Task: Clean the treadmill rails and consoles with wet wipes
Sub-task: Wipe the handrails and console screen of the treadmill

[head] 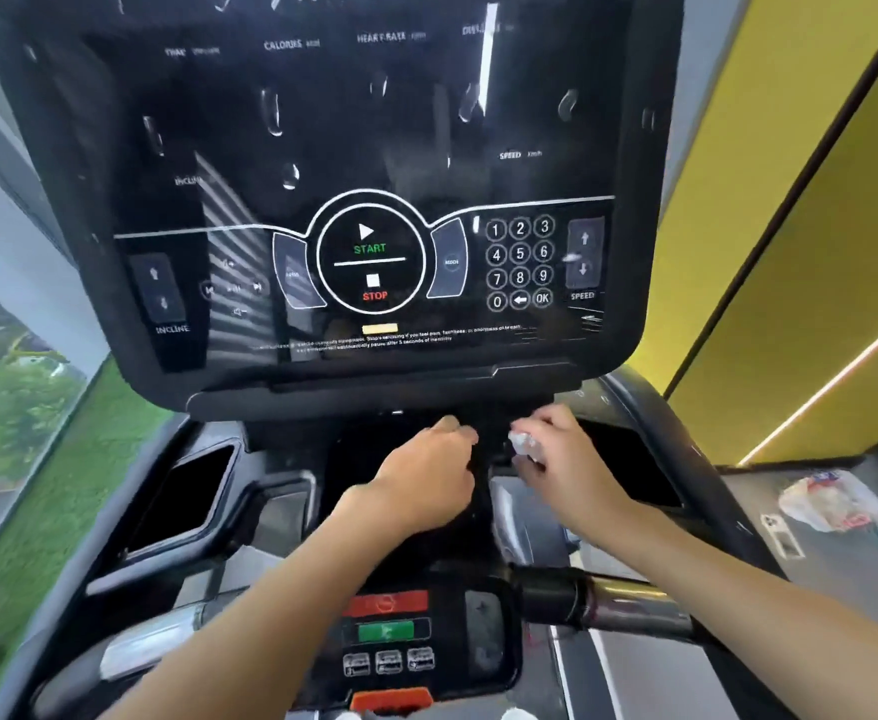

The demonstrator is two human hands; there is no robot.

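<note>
A black treadmill console [353, 148] with START and STOP marks and a number pad fills the upper view; drops of liquid cling to its dark screen. Below it my left hand [426, 475] reaches onto the dark tray under the console, fingers curled, and I cannot tell if it holds anything. My right hand [561, 459] is just beside it and pinches a small crumpled wet wipe [522, 441]. The lower control panel [390, 631] with red and green buttons lies between my forearms. A chrome handrail grip [603, 595] passes under my right forearm.
Black cup-holder pockets [187, 496] sit left and right of the tray. A second chrome grip [151, 636] is at lower left. A crumpled plastic bag [826, 498] lies on the neighbouring grey surface at right. Yellow wall panels [790, 200] rise at right; a window with greenery is at left.
</note>
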